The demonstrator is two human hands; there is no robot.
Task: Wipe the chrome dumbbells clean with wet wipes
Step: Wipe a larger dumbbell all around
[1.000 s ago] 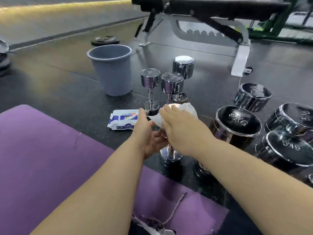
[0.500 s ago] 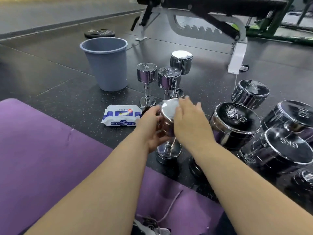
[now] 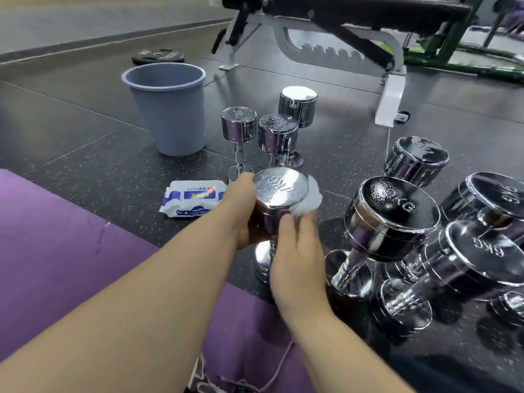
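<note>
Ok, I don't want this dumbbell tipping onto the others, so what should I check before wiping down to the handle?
1. Dumbbell stands on end on the floor: ok.
2. Left hand grips its top head: ok.
3. Right hand holds the wipe against the head's side: ok.
4. Wipe pack lies on the floor to the left: ok.
5. Bin stands upright behind: ok.
6. Wipe wet enough: cannot tell.

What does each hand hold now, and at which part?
The left hand grips the upright dumbbell by the left side of its top head. The right hand holds a wet wipe against the head's right side.
</note>
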